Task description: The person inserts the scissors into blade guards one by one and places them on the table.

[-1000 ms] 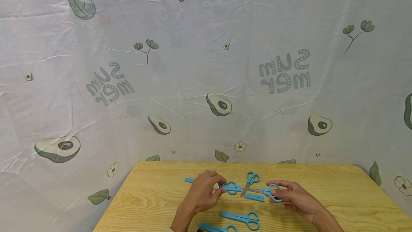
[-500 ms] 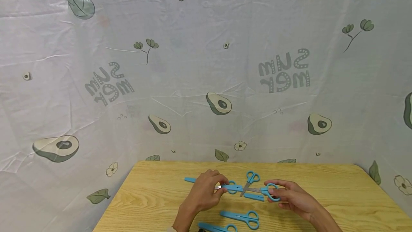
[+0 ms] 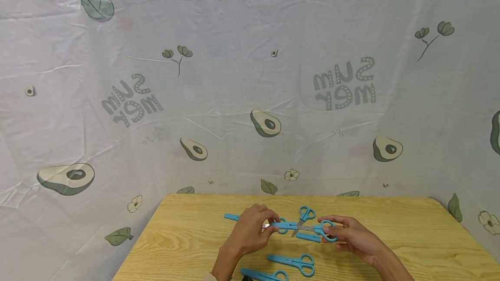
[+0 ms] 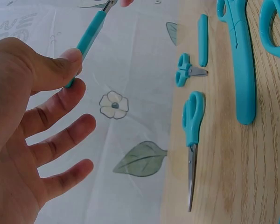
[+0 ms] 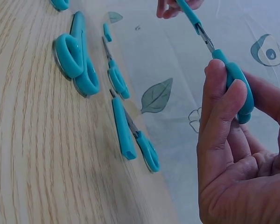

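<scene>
My left hand [image 3: 251,231] pinches a blue scissors cover [image 3: 286,225] between thumb and forefinger, its other fingers spread in the left wrist view. The scissors [image 3: 325,230] are held by their blue handles in my right hand [image 3: 353,237]. Their blades are partly inside the cover, with a short length of metal [image 5: 205,38] showing between cover and handles. Both are raised above the table. Below lie two uncovered scissors: one pair [image 3: 307,213] behind the held blades, another pair [image 4: 192,121] partly hidden by my left hand and the cover in the head view.
A loose blue cover [image 3: 308,237] lies under the held scissors, and another cover [image 3: 231,217] sits left of my left hand. Nearer the front are two covered scissors, one pair [image 3: 287,260] behind the other [image 3: 259,274]. The wooden table [image 3: 187,237] ends at a patterned curtain [image 3: 226,99].
My right hand has moved left and the cover slightly right, so the blades sit deeper in the cover and less metal shows. The things on the table have stayed put.
</scene>
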The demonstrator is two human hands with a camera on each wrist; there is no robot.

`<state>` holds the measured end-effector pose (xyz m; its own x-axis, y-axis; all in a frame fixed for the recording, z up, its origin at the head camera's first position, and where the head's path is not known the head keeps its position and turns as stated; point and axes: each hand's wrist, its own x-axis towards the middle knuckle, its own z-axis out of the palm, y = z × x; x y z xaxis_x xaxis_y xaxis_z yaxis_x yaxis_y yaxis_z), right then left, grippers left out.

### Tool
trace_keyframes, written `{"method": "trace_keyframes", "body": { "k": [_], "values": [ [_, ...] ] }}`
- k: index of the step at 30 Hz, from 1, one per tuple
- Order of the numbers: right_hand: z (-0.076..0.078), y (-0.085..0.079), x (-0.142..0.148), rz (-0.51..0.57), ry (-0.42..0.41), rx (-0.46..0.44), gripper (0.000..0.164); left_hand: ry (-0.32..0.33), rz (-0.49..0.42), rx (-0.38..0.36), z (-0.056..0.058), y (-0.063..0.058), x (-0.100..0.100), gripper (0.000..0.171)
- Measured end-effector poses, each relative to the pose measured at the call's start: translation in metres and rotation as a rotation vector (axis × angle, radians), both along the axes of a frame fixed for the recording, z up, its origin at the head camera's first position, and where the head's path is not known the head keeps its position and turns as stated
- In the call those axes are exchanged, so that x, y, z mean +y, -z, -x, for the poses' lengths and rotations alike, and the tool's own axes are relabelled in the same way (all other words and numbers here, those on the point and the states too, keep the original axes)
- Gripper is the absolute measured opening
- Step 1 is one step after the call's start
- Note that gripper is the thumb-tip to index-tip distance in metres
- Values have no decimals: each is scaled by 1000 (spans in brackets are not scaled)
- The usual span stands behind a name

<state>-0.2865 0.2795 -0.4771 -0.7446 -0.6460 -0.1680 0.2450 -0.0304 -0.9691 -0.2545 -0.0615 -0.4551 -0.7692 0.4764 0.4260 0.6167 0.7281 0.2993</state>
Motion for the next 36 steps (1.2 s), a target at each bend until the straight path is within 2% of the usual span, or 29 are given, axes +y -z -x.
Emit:
{"method": "trace_keyframes", "body": {
  "k": [18,30,36],
  "values": [
    [2,2,-8,-3,-12,46,30,18,-22,16,1,0,-1,7],
    [1,-2,-13,-27,25,52,38,13,-31,-7,3,-1,4,9],
    [1,-3,-15,-40,40,57,32,8,-27,-24,4,-1,5,9]
  ]
}}
